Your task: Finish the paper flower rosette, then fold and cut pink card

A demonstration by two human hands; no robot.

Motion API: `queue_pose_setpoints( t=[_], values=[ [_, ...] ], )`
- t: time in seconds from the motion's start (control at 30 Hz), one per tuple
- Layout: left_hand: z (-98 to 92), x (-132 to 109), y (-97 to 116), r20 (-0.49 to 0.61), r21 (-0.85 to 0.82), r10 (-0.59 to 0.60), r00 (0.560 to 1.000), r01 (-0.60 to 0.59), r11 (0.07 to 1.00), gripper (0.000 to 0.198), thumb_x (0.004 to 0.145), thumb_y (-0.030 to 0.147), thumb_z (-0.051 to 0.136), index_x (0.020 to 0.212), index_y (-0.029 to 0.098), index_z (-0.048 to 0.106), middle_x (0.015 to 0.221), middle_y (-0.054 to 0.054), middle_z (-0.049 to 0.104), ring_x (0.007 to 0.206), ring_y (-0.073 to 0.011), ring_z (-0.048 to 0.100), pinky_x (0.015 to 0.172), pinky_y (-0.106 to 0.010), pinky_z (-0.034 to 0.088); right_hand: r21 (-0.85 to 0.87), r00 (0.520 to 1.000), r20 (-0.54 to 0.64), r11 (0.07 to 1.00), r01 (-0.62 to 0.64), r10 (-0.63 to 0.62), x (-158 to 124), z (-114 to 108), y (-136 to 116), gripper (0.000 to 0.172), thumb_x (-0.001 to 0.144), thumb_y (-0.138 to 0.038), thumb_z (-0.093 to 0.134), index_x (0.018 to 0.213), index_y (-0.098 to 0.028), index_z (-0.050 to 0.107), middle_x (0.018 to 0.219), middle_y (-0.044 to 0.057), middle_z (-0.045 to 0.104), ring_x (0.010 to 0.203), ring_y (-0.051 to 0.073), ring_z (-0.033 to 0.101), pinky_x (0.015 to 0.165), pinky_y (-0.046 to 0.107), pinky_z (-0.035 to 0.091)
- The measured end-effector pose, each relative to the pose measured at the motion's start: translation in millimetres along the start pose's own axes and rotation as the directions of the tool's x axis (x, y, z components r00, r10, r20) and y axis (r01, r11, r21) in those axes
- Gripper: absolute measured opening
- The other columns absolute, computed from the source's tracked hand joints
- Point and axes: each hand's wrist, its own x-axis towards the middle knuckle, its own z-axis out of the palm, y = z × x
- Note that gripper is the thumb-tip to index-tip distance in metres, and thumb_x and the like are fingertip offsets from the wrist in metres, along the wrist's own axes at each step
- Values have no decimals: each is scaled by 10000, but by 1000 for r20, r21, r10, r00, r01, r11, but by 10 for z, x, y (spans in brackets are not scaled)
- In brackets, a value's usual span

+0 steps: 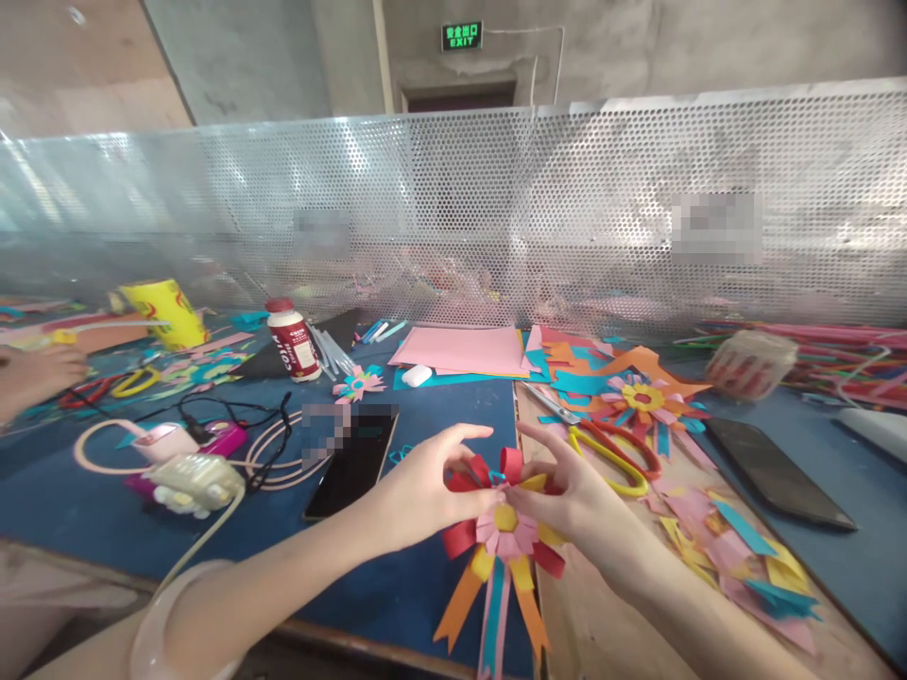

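A paper flower [505, 543] with red loops, pink petals, a yellow centre and orange, blue and pink ribbon tails is held between both hands near the table's front edge. My left hand [443, 477] pinches its upper left side, thumb over the front by the petals. From the right, my right hand [559, 482] grips the upper right part, its thumb close to the other thumb and its index finger raised. The fingertips behind the flower are partly hidden. Just beyond my right hand lie scissors [613, 458] with red and yellow handles.
A phone [354, 463], a power strip with cables [213, 439] and a red-labelled bottle [292, 340] are on the left. Pink paper sheets [460, 349] lie ahead. Another paper flower [641, 397], paper scraps [737, 557] and a second phone [779, 472] are right. A co-worker's hand [42, 373] shows far left.
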Motion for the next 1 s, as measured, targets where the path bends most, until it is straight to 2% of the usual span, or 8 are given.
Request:
queue_pose_setpoints(
  t=[0.1,0.2,0.27,0.37,0.5,0.77,0.87,1.0],
  values=[
    [-53,0,49,-41,164,145,989,-136,977,363,732,274,633,1089,259,568,1118,-30,581,1006,-178,544,828,-310,436,-4,1000,-8,1000,-11,11,12,7,-8,853,578,-336,744,1307,-172,333,764,-6,600,627,122,552,527,226,422],
    [-73,36,83,-49,250,244,968,-225,942,120,756,240,603,869,225,639,1111,-14,587,1003,-162,541,828,-289,427,-16,1000,-10,1000,-19,19,3,5,-7,846,582,-338,746,1304,-181,335,751,-10,606,625,128,558,538,237,431],
    [-65,69,81,-49,253,255,966,-235,938,56,764,240,596,781,208,639,1078,-7,603,970,-154,554,829,-285,424,-24,1000,-1,1000,-16,16,-6,-1,4,824,592,-344,740,1297,-188,343,749,-9,606,624,136,566,523,242,428],
    [-34,120,34,-48,205,214,976,-200,958,82,772,267,588,765,196,628,1035,-13,623,906,-154,579,805,-288,439,-32,1000,11,999,5,-4,-6,-15,38,755,599,-339,735,1255,-189,393,761,-7,605,638,137,570,535,246,437],
    [2,202,-61,-37,89,109,993,-106,990,164,759,318,602,863,193,598,957,-33,644,911,-182,592,775,-303,462,-49,999,36,998,26,-25,23,-26,99,701,618,-338,725,1230,-191,417,765,-1,614,655,143,579,565,260,453],
    [-18,455,-77,149,-140,22,989,-1,990,325,730,317,638,1007,160,570,1029,-72,611,926,-175,574,818,-320,436,-12,1000,25,1000,11,-11,100,-92,112,727,601,-326,748,1230,-171,418,774,5,625,664,142,590,592,260,453],
    [-18,565,-80,197,-197,-29,980,69,978,412,735,393,633,1074,168,565,1053,-73,595,934,-171,550,777,-292,424,-20,1000,13,1000,24,-24,143,-137,133,705,614,-334,741,1229,-181,431,780,2,618,672,144,593,582,256,446],
    [5,626,-170,241,-317,-108,964,184,930,476,789,558,491,1068,181,569,985,-49,587,760,-121,536,651,-243,409,-44,996,-59,997,70,-73,183,-182,152,668,644,-364,719,1227,-184,445,815,11,618,684,148,599,603,266,460]
  ],
)
